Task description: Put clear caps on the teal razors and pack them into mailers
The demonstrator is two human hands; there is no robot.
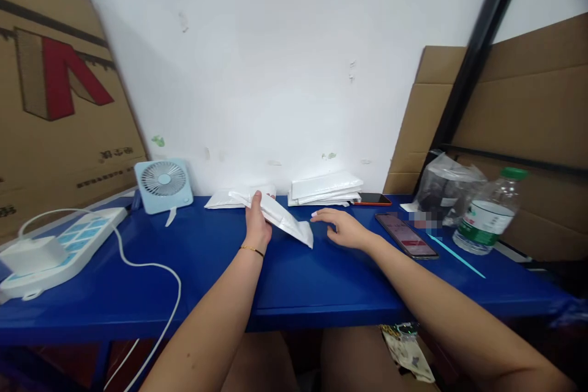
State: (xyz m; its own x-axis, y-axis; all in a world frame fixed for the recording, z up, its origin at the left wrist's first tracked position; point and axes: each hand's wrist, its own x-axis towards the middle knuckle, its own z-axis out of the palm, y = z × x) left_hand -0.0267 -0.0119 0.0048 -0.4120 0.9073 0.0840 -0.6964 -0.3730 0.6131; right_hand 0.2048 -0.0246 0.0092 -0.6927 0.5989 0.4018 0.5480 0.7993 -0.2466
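Note:
My left hand (259,222) grips a flat white packet (287,220), thumb on top, and holds it tilted above the blue table. The packet's right end slopes down toward the table. Just right of that end is my right hand (342,226), fingers spread and slightly bent, with nothing in it; it looks apart from the packet. Behind my left hand, another white packet (220,199) lies against the wall. A stack of white packets (326,187) lies farther right, also by the wall.
On the left are a light-blue fan (164,180) and a white power strip (87,236) with a trailing cable. To the right lie a phone (407,236), a second phone (374,199), a teal stick (459,257), a bagged dark object (443,190) and a water bottle (487,220).

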